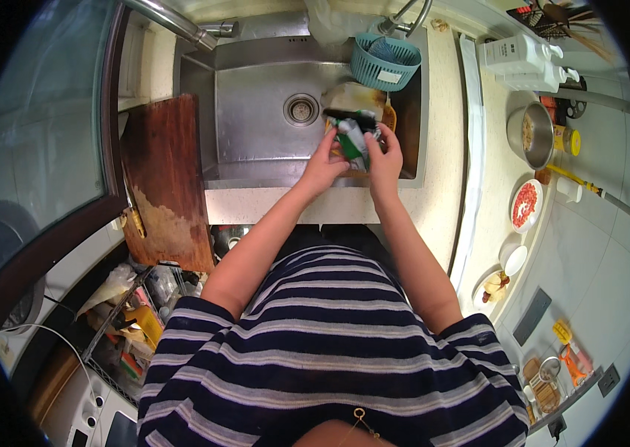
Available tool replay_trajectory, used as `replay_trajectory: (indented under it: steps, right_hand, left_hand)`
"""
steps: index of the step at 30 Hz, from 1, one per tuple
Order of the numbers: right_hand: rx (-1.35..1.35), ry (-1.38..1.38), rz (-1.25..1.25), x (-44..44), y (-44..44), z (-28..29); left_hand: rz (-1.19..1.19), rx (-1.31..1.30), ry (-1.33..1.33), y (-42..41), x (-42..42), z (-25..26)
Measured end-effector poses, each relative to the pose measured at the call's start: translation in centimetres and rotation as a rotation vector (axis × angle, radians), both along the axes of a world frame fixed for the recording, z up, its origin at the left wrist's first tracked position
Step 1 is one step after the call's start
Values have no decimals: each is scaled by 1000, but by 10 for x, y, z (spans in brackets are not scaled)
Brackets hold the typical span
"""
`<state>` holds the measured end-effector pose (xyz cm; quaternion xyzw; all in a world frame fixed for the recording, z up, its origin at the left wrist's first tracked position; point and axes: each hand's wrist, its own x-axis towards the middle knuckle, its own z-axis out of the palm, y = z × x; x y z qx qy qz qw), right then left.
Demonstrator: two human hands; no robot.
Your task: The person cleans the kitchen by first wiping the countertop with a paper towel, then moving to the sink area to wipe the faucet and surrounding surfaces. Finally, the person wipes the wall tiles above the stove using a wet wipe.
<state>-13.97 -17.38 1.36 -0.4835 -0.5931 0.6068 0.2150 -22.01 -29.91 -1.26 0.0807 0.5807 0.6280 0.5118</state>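
My left hand (323, 163) and my right hand (384, 159) grip a crumpled green, white and black plastic packet (353, 141) from its two sides. They hold it over the right part of a stainless steel sink (253, 106). The packet is slightly blurred, and its contents cannot be made out. Beneath it, mostly covered, is an orange-yellow item (389, 116), perhaps a basket. Behind the packet lies a pale, brown-stained surface (357, 96). The sink's drain (301, 110) is left of my hands.
A teal plastic basket (360, 62) hangs near the faucet (396, 25). A wooden cutting board (164, 162) leans at the sink's left, with a knife (136, 215) beside it. Along the right counter stand a steel bowl (544, 131), a plate of diced red food (526, 205) and pump bottles (516, 54).
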Motion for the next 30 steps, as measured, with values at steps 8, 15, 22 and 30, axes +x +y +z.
replay_trajectory:
  steps: [8,15,22,30]
  right_hand:
    - [558,-220,430,-13,7,7]
    - [452,-286,378,15,78,-33]
    - [989,-467,810,7,98,-50]
    - [1099,-354,589,-26,90,-43]
  left_hand:
    - [232,-17,-601,35,-20,-26]
    - [-12,-242,-124,7,-41,-87]
    - [-9,-337,140,-8,-69,-123]
    - [259,-385,395,20,-46,-164]
